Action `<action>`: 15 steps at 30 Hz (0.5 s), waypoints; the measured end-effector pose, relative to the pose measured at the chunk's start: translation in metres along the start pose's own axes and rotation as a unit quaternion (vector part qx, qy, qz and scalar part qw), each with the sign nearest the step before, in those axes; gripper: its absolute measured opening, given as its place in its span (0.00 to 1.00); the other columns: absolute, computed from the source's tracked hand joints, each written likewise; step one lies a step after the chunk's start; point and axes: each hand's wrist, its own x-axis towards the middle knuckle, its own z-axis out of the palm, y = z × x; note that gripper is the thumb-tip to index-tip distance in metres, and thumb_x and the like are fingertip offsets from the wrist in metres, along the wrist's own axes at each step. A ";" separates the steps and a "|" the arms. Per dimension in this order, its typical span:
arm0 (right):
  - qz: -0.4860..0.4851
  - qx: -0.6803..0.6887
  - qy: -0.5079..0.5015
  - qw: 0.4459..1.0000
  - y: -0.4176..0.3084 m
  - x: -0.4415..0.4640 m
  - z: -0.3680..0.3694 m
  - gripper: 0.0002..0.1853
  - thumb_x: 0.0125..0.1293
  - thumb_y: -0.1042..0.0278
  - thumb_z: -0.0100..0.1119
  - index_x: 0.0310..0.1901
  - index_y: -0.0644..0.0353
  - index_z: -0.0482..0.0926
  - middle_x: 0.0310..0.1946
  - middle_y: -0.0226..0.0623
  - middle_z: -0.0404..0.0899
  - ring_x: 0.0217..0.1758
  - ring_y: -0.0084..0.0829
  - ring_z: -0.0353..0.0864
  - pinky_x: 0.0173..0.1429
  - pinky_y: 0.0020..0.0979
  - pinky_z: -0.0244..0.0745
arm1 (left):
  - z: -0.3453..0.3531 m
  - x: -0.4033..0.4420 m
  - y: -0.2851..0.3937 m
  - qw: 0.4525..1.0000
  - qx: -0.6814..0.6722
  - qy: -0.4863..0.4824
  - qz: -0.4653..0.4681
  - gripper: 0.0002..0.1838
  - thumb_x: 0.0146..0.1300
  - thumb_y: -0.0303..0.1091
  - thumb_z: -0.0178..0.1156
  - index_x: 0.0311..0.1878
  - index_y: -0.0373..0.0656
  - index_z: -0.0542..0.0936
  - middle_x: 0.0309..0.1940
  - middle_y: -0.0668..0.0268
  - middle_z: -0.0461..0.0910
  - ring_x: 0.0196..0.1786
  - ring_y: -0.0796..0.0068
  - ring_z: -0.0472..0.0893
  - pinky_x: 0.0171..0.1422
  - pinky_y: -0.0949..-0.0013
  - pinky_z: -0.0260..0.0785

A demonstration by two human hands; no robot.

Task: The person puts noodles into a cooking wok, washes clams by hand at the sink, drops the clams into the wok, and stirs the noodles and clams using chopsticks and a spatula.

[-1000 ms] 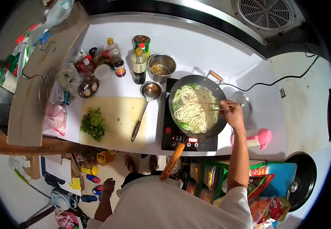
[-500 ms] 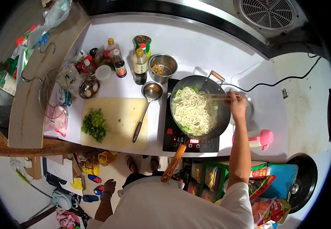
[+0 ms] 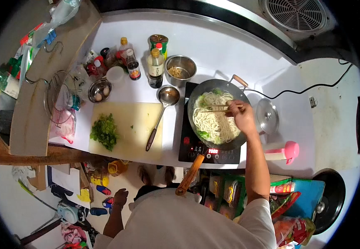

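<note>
Chopsticks [image 3: 214, 108] are gripped in my right hand [image 3: 243, 117], which is over the right side of a wok [image 3: 246, 91]. Their tips reach into pale noodles [image 3: 213, 124] with green leaves around them. The wok sits on a black induction cooker [image 3: 187, 143], its wooden handle [image 3: 190, 173] pointing towards my body. My left hand [image 3: 120, 196] hangs low beside my body, below the counter's edge; its fingers are small and dark, and I see nothing clearly in them.
Chopped greens [image 3: 104, 132] lie on a cutting board [image 3: 140, 124], with a ladle [image 3: 159, 120] on its right side. Bottles [image 3: 155, 68], a steel pot [image 3: 180, 68] and a bowl with eggs [image 3: 100, 90] stand behind. A glass lid [image 3: 267, 116] and a pink-topped flask [image 3: 289, 152] are right of the wok.
My right hand first moved back and right, then came left over the noodles with the chopsticks. The noodles have shifted in the wok. My left hand stays low.
</note>
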 end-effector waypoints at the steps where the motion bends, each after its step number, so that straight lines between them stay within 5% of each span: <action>1: -0.025 0.026 -0.054 0.998 -0.002 -0.010 0.006 0.14 0.70 0.66 0.58 0.44 0.74 0.81 0.31 0.45 0.83 0.31 0.27 0.83 0.36 0.27 0.78 | -0.001 0.005 0.001 0.996 0.073 -0.025 0.040 0.11 0.57 0.31 0.58 0.44 0.47 0.81 0.34 0.61 0.84 0.37 0.61 0.83 0.46 0.60 0.78; 2: 0.021 -0.020 -0.121 0.992 -0.016 -0.021 0.010 0.14 0.70 0.67 0.59 0.45 0.73 0.81 0.32 0.43 0.83 0.33 0.25 0.82 0.37 0.27 0.78 | -0.020 0.005 0.088 0.940 -0.236 0.009 -0.248 0.14 0.62 0.34 0.59 0.50 0.41 0.80 0.33 0.61 0.85 0.34 0.68 0.84 0.43 0.66 0.77; 7: 0.015 -0.075 -0.055 0.996 -0.017 -0.042 -0.018 0.14 0.69 0.66 0.60 0.46 0.71 0.81 0.33 0.41 0.83 0.31 0.26 0.81 0.36 0.27 0.77 | -0.042 0.049 0.268 0.969 -0.201 -0.108 -0.097 0.20 0.65 0.38 0.61 0.56 0.36 0.77 0.35 0.60 0.85 0.36 0.74 0.83 0.42 0.71 0.76; 9: 0.036 -0.063 -0.044 0.996 -0.029 -0.058 -0.025 0.14 0.69 0.65 0.61 0.46 0.71 0.81 0.33 0.41 0.84 0.31 0.26 0.81 0.37 0.27 0.77 | -0.038 0.066 0.329 0.963 -0.188 -0.189 -0.043 0.23 0.69 0.40 0.59 0.62 0.35 0.73 0.45 0.58 0.83 0.43 0.72 0.83 0.50 0.68 0.76; 12: 0.003 -0.084 -0.138 0.987 -0.019 -0.072 -0.018 0.11 0.67 0.68 0.63 0.40 0.70 0.83 0.36 0.43 0.85 0.32 0.27 0.81 0.39 0.28 0.77 | -0.027 0.077 0.423 0.895 -0.321 -0.306 -0.044 0.24 0.70 0.42 0.58 0.63 0.37 0.73 0.47 0.62 0.82 0.43 0.75 0.82 0.50 0.70 0.74; 15: -0.016 -0.204 -0.088 0.975 -0.001 -0.069 -0.016 0.13 0.66 0.66 0.64 0.42 0.70 0.83 0.35 0.44 0.85 0.34 0.27 0.82 0.41 0.29 0.77 | 0.003 0.079 0.466 0.849 -0.367 -0.378 -0.045 0.22 0.71 0.44 0.57 0.60 0.39 0.75 0.42 0.64 0.82 0.40 0.77 0.80 0.46 0.72 0.73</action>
